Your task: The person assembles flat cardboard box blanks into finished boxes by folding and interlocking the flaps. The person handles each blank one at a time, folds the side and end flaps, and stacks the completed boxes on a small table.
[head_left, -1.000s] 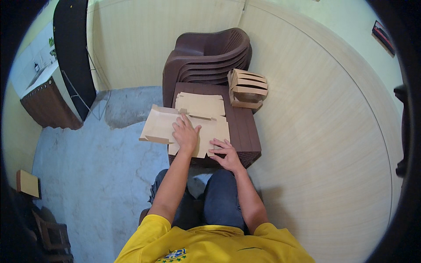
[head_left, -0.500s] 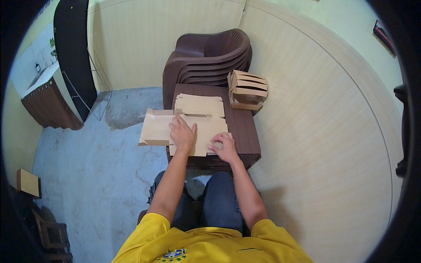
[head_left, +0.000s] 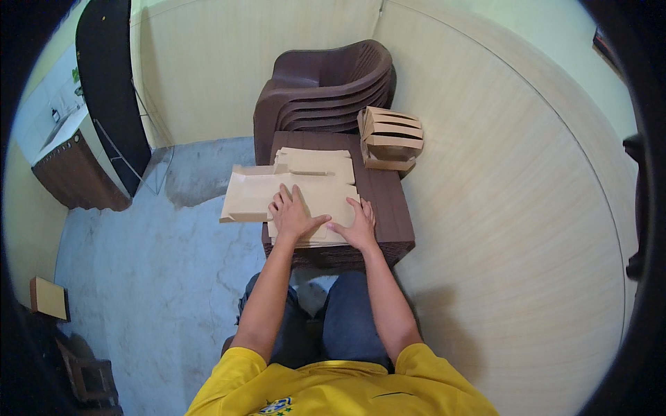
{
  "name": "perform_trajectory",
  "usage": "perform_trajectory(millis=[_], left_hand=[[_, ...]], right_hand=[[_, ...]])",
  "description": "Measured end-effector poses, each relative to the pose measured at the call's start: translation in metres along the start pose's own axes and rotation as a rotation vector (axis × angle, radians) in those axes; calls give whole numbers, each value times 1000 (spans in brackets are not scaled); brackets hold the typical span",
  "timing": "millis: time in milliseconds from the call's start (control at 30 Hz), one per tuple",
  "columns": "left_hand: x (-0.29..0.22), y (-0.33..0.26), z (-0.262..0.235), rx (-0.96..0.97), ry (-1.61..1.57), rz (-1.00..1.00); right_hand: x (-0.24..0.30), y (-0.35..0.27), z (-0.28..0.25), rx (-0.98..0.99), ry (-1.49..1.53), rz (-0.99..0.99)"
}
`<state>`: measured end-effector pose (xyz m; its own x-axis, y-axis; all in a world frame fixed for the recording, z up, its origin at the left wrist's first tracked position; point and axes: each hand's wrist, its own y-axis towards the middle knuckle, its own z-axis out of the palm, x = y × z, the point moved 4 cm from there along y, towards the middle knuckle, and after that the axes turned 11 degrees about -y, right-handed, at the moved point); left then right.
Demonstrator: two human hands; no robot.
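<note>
Cardboard box blank [head_left: 244, 195], part-folded, on near half of brown table [head_left: 386, 197], left end past table's left edge, walls up there. Left hand [head_left: 291, 218] spread on top of it; right hand [head_left: 360, 226] spread at right edge. Hands apart, thumb tips close. Flat cardboard [head_left: 322, 161] just beyond; slotted cardboard piece [head_left: 393, 132] far right; stacked chairs [head_left: 326, 90] behind.

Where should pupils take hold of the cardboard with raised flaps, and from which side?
Probably the best grip is the left edge of the cardboard, approached from the person's left, thumb above, fingers below: that end juts past the brown table, and the left hand lies farther right.
</note>
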<state>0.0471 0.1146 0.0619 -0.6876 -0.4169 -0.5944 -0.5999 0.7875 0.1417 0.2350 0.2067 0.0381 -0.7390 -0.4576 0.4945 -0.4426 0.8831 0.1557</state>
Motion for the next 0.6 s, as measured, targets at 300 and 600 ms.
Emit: perform_trajectory(millis=[300,600], left_hand=[[2,-2,4,-21,-3,32],[-1,-2,5,-12,25,23]], right_hand=[[-8,10,4,108,121,-13],[-19,14,5,121,329,-4]])
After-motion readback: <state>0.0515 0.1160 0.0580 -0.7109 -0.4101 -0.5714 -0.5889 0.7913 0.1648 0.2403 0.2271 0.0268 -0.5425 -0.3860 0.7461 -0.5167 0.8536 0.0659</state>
